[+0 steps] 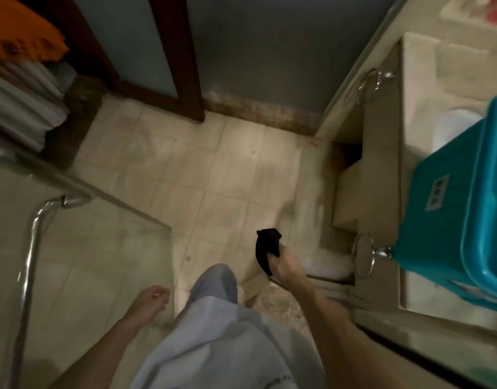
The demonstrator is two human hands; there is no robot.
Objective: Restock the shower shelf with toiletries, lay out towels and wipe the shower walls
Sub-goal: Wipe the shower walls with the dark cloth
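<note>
One view: head camera, looking down at a tiled bathroom floor [213, 175]; the picture is blurred by motion.
Landmark: teal plastic bin [466, 209], standing on the beige counter [418, 136] at the right edge.
Right hand: the right hand [283, 266] hangs over the floor to the left of the teal plastic bin and lower than the counter top, arm reaching out from the body.
Right fingers: curled round a black cloth [267, 249], pinching its lower half against the palm.
Black cloth: it sticks up and out beyond the fingertips, away from the wrist; its bunched free end points up the frame, and a short tail hangs below the hand. It touches nothing but the hand.
Left hand: the left hand [150, 301] is far to the left of the teal plastic bin, beside the person's grey trouser leg [213, 287].
Left fingers: loosely curled, holding nothing.
Glass panel: a glass shower panel [81, 248] with a chrome rail [31, 248] lies farther left of the bin than the left hand.
Towels: folded white towels [25, 102] with an orange cloth [22, 37] on top sit at the far upper left, well apart from the bin.
Counter front: two chrome rings [363, 255] are fixed there, one just left of the bin's lower corner.
</note>
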